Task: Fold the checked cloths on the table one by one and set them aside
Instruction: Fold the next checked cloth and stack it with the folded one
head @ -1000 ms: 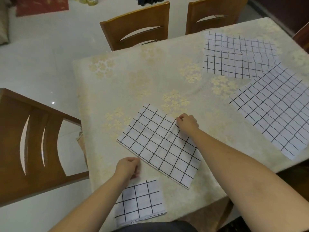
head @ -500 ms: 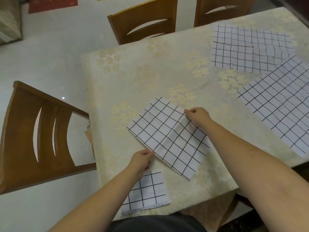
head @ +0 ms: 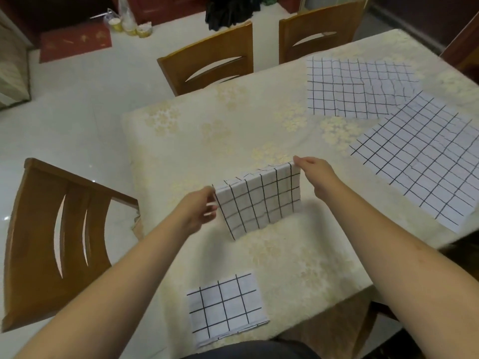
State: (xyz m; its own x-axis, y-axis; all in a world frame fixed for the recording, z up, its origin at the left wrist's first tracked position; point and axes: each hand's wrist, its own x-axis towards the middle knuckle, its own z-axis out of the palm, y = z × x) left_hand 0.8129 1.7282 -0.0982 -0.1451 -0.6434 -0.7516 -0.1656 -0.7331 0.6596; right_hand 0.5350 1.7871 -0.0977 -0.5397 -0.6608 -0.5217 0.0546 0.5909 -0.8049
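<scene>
Checked cloth (head: 259, 200), white with thin black grid lines, hangs lifted off the table (head: 181, 141) in the middle of the frame, stretched between two hands so that its top edge runs from lower left to upper right. Its lower edge hangs free just above the tablecloth and throws a soft shadow there. The left hand (head: 198, 211) pinches the left top corner, fingers curled onto the fabric edge; it is slightly blurred. The right hand (head: 315, 171) pinches the right top corner between thumb and fingertips, its knuckles turned up. Both bare forearms reach in from the bottom corners of the frame.

Below the held piece, at the lower centre near the table's edge, lies a folded checked cloth (head: 225, 308), a small neat rectangle flat on the tablecloth. In the upper right a rumpled checked cloth (head: 355, 89) lies spread open, and a larger flat checked cloth (head: 425, 156) lies at an angle toward the right edge, its upper corner overlapping the rumpled one.

The table wears a cream cover with pale gold flower patterns. A wooden chair (head: 51, 242) stands at the left side of the frame, and two more wooden chairs (head: 212, 60) sit along the table's far side at the top. Beyond them, on the pale tiled floor in the upper left, lies a red mat (head: 75, 44) with a few small tubs (head: 129, 25) beside it.
</scene>
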